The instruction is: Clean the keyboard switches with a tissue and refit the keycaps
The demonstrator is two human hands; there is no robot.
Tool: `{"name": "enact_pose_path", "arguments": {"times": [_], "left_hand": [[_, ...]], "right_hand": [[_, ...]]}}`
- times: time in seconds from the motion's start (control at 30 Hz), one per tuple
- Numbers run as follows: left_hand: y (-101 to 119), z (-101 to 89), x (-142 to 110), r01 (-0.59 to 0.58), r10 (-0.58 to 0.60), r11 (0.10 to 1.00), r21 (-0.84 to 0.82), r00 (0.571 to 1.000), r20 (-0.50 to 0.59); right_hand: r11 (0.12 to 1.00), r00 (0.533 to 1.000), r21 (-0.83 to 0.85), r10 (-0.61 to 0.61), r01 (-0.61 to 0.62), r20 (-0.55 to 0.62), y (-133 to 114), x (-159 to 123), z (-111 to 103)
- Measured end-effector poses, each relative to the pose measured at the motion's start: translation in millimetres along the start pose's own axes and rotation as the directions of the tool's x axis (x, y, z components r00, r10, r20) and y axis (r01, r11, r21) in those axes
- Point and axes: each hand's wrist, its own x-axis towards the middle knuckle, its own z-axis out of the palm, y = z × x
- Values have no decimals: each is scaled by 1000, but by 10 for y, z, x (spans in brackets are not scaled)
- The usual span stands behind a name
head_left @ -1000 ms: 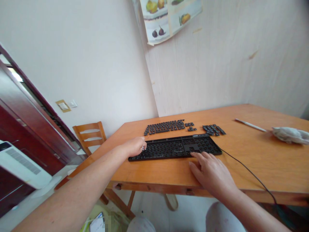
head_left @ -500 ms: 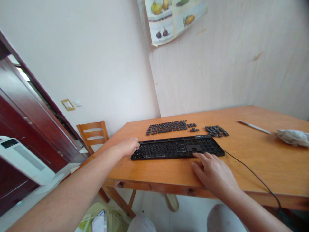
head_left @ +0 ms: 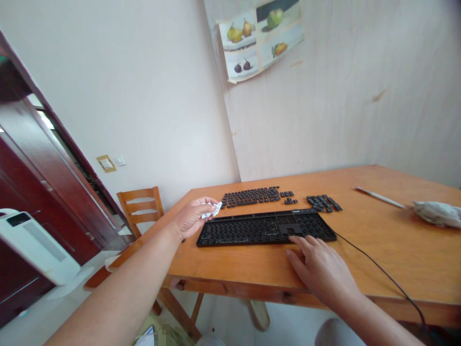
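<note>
A black keyboard base (head_left: 248,230) with its keycaps off lies along the front of the wooden table. Just above its left end, my left hand (head_left: 194,216) pinches a small crumpled white tissue (head_left: 212,211). My right hand (head_left: 322,264) rests at the keyboard's front edge, right of the middle, fingers stretched out and touching it, with nothing held. Behind the base, the loose black keycaps (head_left: 250,196) lie in rows, and a separate group of number-pad keycaps (head_left: 324,203) sits farther right.
On the table's right (head_left: 389,250) lie a long white-handled duster (head_left: 382,197) with a greyish fluffy head (head_left: 437,213). The keyboard's cable (head_left: 378,266) runs over the front edge. A wooden chair (head_left: 142,206) stands at the left, near a white appliance (head_left: 36,247).
My left hand has risen off the keyboard's left end and turned, bringing the tissue into view. My right hand stays at the front edge. The view has tipped slightly upward.
</note>
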Motion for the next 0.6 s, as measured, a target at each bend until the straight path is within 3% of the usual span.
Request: {"name": "enact_pose_path", "arguments": {"times": [0.13, 0.33, 0.47, 0.6], "left_hand": [[53, 128, -92, 46, -39, 967, -252, 999, 32], [70, 194, -139, 64, -51, 937, -342, 998, 45], [59, 256, -152, 91, -86, 975, -202, 996, 33], [-41, 395, -101, 69, -73, 984, 164, 997, 18]], "right_hand": [[1000, 1000, 4, -7, 7, -15, 18, 4, 31], [1000, 1000, -9, -8, 8, -20, 24, 6, 42], [1000, 1000, -4, 0, 0, -14, 8, 10, 25], [1000, 1000, 0, 13, -13, -5, -9, 8, 7]]}}
